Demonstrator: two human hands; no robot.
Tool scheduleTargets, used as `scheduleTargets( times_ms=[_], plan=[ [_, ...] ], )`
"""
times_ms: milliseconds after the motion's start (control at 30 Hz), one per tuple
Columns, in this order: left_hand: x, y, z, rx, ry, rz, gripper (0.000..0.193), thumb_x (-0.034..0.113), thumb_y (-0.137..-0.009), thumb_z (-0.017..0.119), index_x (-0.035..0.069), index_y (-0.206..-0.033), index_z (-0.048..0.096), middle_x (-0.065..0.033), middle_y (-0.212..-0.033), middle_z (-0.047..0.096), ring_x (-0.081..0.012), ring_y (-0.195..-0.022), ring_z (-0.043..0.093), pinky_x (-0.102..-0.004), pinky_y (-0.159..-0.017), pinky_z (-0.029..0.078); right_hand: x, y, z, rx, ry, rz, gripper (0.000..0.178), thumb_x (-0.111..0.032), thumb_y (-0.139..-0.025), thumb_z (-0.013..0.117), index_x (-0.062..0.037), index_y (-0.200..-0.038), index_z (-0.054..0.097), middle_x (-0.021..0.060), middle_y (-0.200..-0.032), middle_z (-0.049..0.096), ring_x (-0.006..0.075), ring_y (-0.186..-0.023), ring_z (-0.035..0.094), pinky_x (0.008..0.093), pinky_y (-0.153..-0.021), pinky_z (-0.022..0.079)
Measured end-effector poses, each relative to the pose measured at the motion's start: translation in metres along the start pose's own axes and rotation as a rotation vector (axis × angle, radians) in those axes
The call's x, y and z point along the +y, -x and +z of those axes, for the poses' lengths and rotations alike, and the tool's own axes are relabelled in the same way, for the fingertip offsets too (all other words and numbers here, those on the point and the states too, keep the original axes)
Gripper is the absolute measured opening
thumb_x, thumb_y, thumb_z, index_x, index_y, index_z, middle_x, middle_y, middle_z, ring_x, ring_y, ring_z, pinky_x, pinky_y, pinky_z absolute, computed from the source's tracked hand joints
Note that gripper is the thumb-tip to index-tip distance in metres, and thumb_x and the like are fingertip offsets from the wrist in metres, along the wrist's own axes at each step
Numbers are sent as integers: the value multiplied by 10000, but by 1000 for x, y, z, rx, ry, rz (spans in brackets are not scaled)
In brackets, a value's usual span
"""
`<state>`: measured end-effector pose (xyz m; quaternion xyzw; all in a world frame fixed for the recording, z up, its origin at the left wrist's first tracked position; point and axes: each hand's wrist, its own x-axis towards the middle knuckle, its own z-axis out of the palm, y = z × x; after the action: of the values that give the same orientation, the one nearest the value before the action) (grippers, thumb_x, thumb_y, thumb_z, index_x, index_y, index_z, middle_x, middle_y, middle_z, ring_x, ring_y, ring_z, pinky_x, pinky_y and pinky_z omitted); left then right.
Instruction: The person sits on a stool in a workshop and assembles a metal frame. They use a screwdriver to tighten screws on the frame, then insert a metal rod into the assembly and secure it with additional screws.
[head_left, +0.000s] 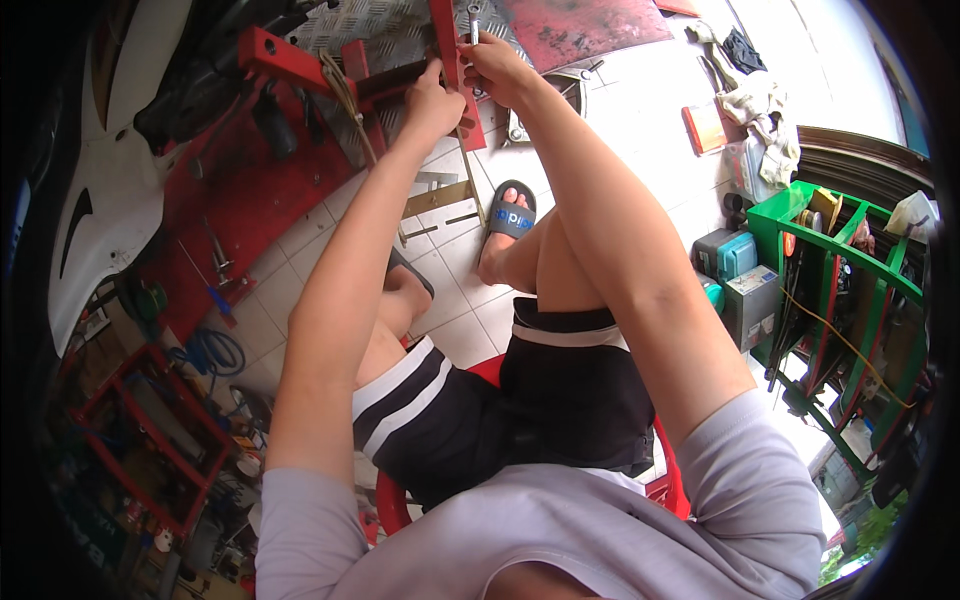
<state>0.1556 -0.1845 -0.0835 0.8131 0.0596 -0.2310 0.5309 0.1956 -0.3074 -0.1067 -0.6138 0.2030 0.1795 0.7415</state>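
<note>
Both arms reach forward to a red metal frame (445,40) at the top of the head view. My right hand (497,72) is closed around a silver wrench (474,22), whose upper end sticks up past the fingers beside the frame's upright bar. Just left of that bar is my left hand (434,107), its fingers curled against the frame and the index finger pointing up. What those fingers grip, if anything, is hidden. A brownish cord (342,92) hangs over the frame's left arm.
A white motorcycle panel (120,190) stands at the left, by a red platform (260,185) with tools on it. To the right are a green rack (840,240), toolboxes (750,305), a rag (765,105) and an orange box (704,130). Beneath me is a red stool (392,505).
</note>
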Motion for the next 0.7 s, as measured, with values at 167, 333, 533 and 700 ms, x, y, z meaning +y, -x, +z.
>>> scheduleTargets(
  times_ms=[167, 333, 533, 700],
  plan=[
    [-37, -18, -8, 94, -153, 135, 322, 17, -934, 404, 102, -1240, 457, -131, -862, 644, -251, -665, 689, -369, -537, 592, -3, 11, 17, -53, -56, -39, 202, -68, -921, 499, -72, -1113, 564, 65, -792, 584, 148, -686, 547, 339, -522, 418],
    [-41, -25, -4, 73, -198, 159, 335, 18, -933, 407, 107, -1253, 453, -133, -871, 648, -250, -673, 691, -369, -543, 597, -6, 9, 8, -49, -209, -64, 181, -55, -912, 503, -73, -1068, 592, 42, -770, 561, 125, -575, 474, 316, -500, 381],
    [-39, -24, -3, 73, -201, 153, 377, 15, -928, 411, 117, -1290, 438, -134, -880, 650, -244, -680, 692, -372, -552, 604, -8, 6, 8, 24, -74, -29, 149, -178, -894, 568, -72, -983, 624, 33, -703, 532, 104, -524, 420, 287, -457, 309],
    [-37, -22, -4, 70, -187, 145, 387, 14, -926, 410, 118, -1298, 435, -134, -884, 649, -244, -675, 690, -367, -546, 601, -12, 8, 10, 70, -127, 79, 184, -207, -909, 556, -64, -999, 628, 19, -876, 586, 83, -534, 359, 266, -529, 350]
  ],
)
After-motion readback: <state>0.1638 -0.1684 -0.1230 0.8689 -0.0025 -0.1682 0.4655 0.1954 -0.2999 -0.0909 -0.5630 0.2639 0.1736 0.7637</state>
